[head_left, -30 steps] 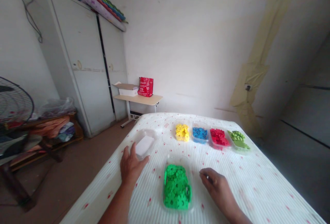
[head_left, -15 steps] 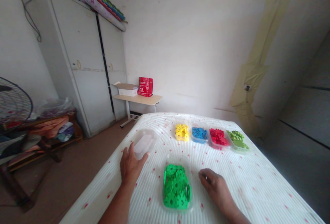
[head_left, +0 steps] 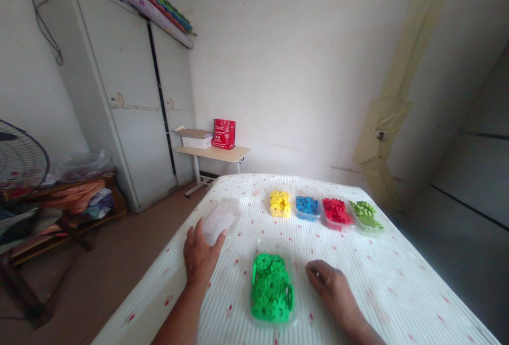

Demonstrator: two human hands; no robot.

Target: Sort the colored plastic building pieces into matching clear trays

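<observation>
My left hand (head_left: 200, 252) is at the near side of a clear plastic container (head_left: 218, 221) with a pale sheet in it. Its fingers and thumb are spread apart around the container's near corner; whether they touch the rim I cannot tell. My right hand (head_left: 328, 284) rests on the table with its fingers curled in, and I see nothing held in it. Between my hands stands a clear tub (head_left: 294, 313) filled with green flower-shaped plastic pieces (head_left: 272, 286).
Toward the far side stand tubs of yellow pieces (head_left: 280, 204), blue pieces (head_left: 307, 206), red pieces (head_left: 336, 211) and light green pieces (head_left: 366, 214). The white ribbed tablecloth (head_left: 397, 292) has red spots. Beyond are a small side table (head_left: 234, 154) with a red bag (head_left: 224, 134), and a cabinet (head_left: 131, 96).
My left hand has shifted slightly left and back relative to the clear container, its fingers still spread. My right hand and the tubs look the same.
</observation>
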